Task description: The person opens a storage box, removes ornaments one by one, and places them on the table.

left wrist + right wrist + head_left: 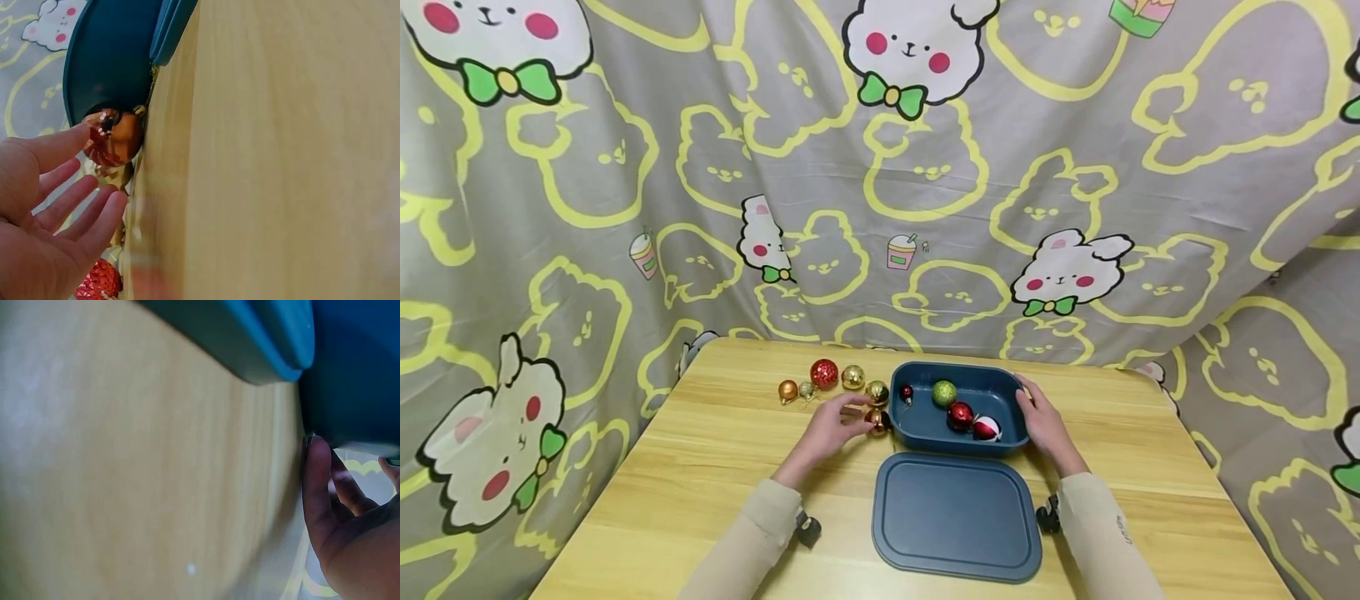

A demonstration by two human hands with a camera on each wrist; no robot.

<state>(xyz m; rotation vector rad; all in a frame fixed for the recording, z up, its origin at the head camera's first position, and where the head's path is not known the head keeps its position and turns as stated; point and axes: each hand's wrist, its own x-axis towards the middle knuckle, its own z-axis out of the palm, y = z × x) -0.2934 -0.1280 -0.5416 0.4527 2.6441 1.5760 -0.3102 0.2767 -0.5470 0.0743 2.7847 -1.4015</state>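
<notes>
My left hand (pixel 833 427) is beside a shiny copper ball ornament (pixel 877 421), its thumb at the ball and the other fingers spread and relaxed. That ball sits against the left wall of a dark blue storage box (pixel 917 441). My right hand (pixel 1043 421) holds the box at its right end, fingers at the rim and thumb low on the outer wall (pixel 350 419). Inside the box lie a small red ornament (pixel 907 392), a green glitter ball (pixel 944 393), a red ball (pixel 959 415) and a red-and-white ball (pixel 987 428).
Left of the box lie two gold balls, one (pixel 852 377) farther back and one (pixel 877 392) by the wall, a red glitter ball (pixel 824 374), an orange ball (pixel 787 390) and a small pale ball (pixel 807 389). The blue lid (pixel 957 517) lies in front. A patterned curtain (pixel 820 175) hangs behind the table.
</notes>
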